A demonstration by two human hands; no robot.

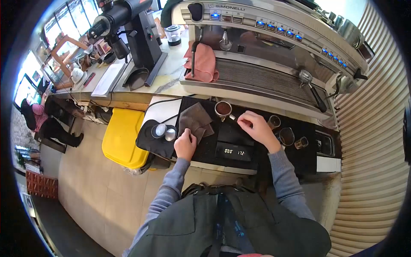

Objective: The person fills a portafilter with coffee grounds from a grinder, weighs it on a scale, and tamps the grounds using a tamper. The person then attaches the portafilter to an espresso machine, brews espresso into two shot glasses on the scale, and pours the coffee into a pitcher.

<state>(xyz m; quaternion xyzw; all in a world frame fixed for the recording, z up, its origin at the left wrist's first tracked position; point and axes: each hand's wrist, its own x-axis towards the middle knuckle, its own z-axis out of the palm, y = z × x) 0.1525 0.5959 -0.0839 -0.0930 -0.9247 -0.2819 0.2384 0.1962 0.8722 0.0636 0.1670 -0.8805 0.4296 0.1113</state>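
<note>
Portafilter, a round silver-metal basket on a short neck (223, 109), lay ahead and to the left of the bare right hand (258, 132), at the far end of a flat black scale with a lit display (234, 151); could not tell whether it rested on the scale or was held over it. Its long axis slanted from the basket, far and left, back toward the right fingertips, which made that hand the nearer one. Right fingers were bent together at the neck's near end; handle not made out, so could not tell whether they gripped it. Basket looked full of dark brown coffee grounds, surface roughly level, pale metal rim bare. Left hand (185, 144), fingers curled, lay at the near edge of a grey-brown folded cloth (195, 121); pinch or mere touch, could not tell. Small round silver piece (170, 135) sat just left of it.
</note>
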